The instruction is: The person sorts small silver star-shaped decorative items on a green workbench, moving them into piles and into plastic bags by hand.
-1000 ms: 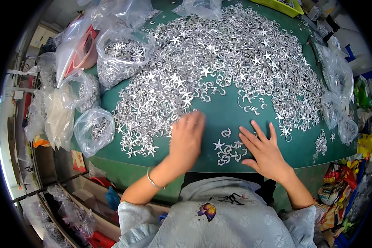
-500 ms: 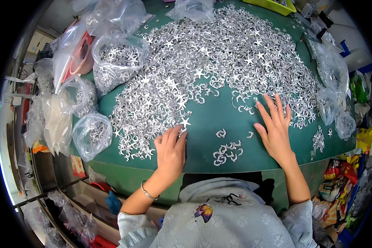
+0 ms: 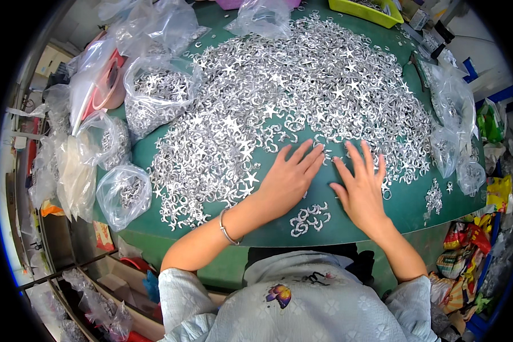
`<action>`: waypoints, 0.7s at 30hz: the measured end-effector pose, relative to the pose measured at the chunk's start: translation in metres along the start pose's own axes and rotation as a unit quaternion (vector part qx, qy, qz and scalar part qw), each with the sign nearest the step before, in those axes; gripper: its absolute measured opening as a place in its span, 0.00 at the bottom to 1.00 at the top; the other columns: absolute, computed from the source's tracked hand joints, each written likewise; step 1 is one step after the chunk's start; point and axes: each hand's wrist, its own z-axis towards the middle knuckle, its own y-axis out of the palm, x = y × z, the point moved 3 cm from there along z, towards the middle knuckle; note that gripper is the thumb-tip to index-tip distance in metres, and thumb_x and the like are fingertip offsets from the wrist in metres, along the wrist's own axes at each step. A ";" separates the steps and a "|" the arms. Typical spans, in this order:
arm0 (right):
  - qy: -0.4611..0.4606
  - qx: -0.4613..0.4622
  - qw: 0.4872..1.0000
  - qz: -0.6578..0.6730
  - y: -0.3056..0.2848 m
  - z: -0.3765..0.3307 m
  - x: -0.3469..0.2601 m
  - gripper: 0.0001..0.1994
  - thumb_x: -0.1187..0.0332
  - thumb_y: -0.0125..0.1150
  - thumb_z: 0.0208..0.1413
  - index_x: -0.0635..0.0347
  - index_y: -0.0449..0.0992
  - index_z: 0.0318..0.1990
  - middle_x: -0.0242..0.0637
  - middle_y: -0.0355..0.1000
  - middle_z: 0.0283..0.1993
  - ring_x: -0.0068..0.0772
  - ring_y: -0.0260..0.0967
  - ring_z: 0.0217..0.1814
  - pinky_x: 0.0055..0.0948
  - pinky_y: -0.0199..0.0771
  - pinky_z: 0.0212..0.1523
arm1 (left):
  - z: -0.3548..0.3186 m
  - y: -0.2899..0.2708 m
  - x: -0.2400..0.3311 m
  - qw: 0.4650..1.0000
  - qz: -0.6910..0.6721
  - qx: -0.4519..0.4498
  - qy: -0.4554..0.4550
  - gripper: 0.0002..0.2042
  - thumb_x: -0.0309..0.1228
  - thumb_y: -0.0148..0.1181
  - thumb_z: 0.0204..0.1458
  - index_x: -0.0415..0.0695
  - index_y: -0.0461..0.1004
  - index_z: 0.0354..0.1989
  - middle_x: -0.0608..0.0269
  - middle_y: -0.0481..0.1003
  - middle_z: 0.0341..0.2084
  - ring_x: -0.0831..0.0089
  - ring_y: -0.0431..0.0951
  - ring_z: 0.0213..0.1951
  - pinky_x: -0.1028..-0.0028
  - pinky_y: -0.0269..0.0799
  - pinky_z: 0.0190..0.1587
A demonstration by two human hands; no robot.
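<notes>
A wide heap of small silver metal pieces [image 3: 302, 85], stars and curved rings, covers most of a green table [image 3: 422, 208]. My left hand [image 3: 288, 179] lies flat with fingers spread at the heap's near edge, fingertips touching the pieces. My right hand [image 3: 362, 191] lies flat beside it, fingers apart and also reaching into the edge of the heap. Both hands hold nothing. A small sorted cluster of ring pieces [image 3: 309, 218] sits on the bare green surface between my wrists, close to the table's front edge.
Clear plastic bags of silver pieces [image 3: 157, 94] crowd the table's left side, with another bag [image 3: 122, 194] near the front left. More bags [image 3: 453, 122] sit at the right edge. A yellow tray [image 3: 376, 11] stands at the back. Shelves and packets lie below.
Both hands have moved forward and together: the left hand slid right and up from the heap's left edge, the right hand shifted left, and now they lie side by side at the heap.
</notes>
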 end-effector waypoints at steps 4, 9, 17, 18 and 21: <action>-0.026 -0.033 0.999 0.008 -0.005 -0.009 0.014 0.24 0.60 0.64 0.50 0.52 0.72 0.56 0.43 0.52 0.69 0.53 0.40 0.74 0.64 0.36 0.66 | 0.001 0.002 -0.017 0.991 0.125 0.000 -0.050 0.25 0.23 0.52 0.47 0.35 0.66 0.57 0.53 0.64 0.61 0.57 0.59 0.65 0.48 0.53 0.62; 0.071 0.038 0.996 -0.047 -0.003 -0.020 0.048 0.22 0.61 0.63 0.52 0.52 0.72 0.56 0.42 0.55 0.67 0.52 0.42 0.73 0.62 0.39 0.65 | -0.011 -0.012 -0.032 0.977 0.175 -0.016 -0.119 0.25 0.21 0.51 0.45 0.32 0.66 0.56 0.50 0.63 0.61 0.56 0.58 0.66 0.47 0.49 0.65; 0.005 -0.001 1.000 0.016 0.003 0.005 0.014 0.23 0.60 0.62 0.53 0.54 0.71 0.56 0.44 0.52 0.68 0.54 0.40 0.73 0.62 0.40 0.65 | 0.012 0.004 -0.005 0.992 -0.114 0.020 -0.042 0.32 0.13 0.55 0.36 0.32 0.63 0.58 0.45 0.58 0.63 0.50 0.58 0.65 0.53 0.54 0.66; 0.024 0.002 1.000 -0.008 0.001 -0.001 0.016 0.23 0.60 0.61 0.53 0.56 0.71 0.56 0.45 0.52 0.68 0.55 0.40 0.73 0.62 0.40 0.65 | 0.007 0.005 -0.003 0.992 -0.121 0.007 -0.033 0.32 0.13 0.55 0.36 0.32 0.63 0.58 0.45 0.57 0.63 0.49 0.58 0.65 0.53 0.55 0.66; 0.074 0.012 0.995 -0.061 0.001 -0.012 0.030 0.24 0.60 0.61 0.54 0.60 0.70 0.56 0.46 0.52 0.68 0.55 0.41 0.73 0.63 0.40 0.65 | -0.008 0.005 0.012 0.985 -0.165 -0.053 -0.016 0.31 0.13 0.54 0.38 0.35 0.64 0.59 0.45 0.57 0.63 0.49 0.57 0.65 0.52 0.54 0.66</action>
